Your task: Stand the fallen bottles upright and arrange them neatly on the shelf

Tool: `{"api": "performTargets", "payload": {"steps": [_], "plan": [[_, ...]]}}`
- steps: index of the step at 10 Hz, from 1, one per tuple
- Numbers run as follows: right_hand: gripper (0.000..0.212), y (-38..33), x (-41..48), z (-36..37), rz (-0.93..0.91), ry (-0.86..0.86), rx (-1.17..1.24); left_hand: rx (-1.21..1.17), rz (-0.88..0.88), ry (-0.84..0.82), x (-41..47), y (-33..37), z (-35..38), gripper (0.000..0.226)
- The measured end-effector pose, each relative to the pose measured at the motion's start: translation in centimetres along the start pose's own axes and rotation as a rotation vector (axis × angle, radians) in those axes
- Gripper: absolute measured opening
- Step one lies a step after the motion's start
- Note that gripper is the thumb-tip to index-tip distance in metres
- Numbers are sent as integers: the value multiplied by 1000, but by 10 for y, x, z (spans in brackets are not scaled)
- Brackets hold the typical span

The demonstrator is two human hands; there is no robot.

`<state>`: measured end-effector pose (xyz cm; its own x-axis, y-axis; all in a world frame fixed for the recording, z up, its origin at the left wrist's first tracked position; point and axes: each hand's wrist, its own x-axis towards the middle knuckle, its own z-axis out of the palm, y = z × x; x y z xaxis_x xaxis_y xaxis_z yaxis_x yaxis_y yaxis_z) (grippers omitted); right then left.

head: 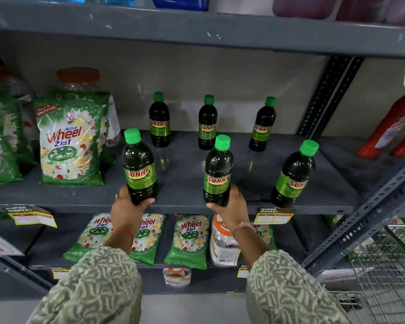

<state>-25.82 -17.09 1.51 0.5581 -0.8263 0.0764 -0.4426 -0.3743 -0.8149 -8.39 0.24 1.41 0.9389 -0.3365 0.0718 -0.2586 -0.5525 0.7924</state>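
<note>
Several dark bottles with green caps and "SUNNY" labels stand upright on the grey shelf [180, 183]. Three stand in a back row: back left bottle [159, 120], back middle bottle [207, 123], back right bottle [262, 126]. In the front row, my left hand [126, 206] grips the base of the front left bottle [139, 167]. My right hand [232, 206] grips the base of the front middle bottle [218, 170]. The front right bottle [294, 175] stands free near the shelf's front edge.
Green Wheel detergent bags [70, 141] stand at the shelf's left; more lie on the shelf below [187, 239] beside a plastic jar [223, 242]. Red bottles [393, 129] sit at far right. A slotted metal upright [325, 97] and a wire basket [388, 265] are on the right.
</note>
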Motion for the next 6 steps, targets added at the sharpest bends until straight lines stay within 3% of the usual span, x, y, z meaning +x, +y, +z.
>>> {"api": "performTargets", "payload": {"steps": [3, 5, 6], "plan": [[75, 1, 0, 1, 2, -17, 3, -11, 12, 0, -1, -2, 1, 69], [102, 0, -10, -4, 23, -57, 74, -133, 25, -15, -15, -2, -3, 95], [104, 3, -33, -6, -82, 135, 21, -32, 244, 122, -41, 2, 0, 97]]}}
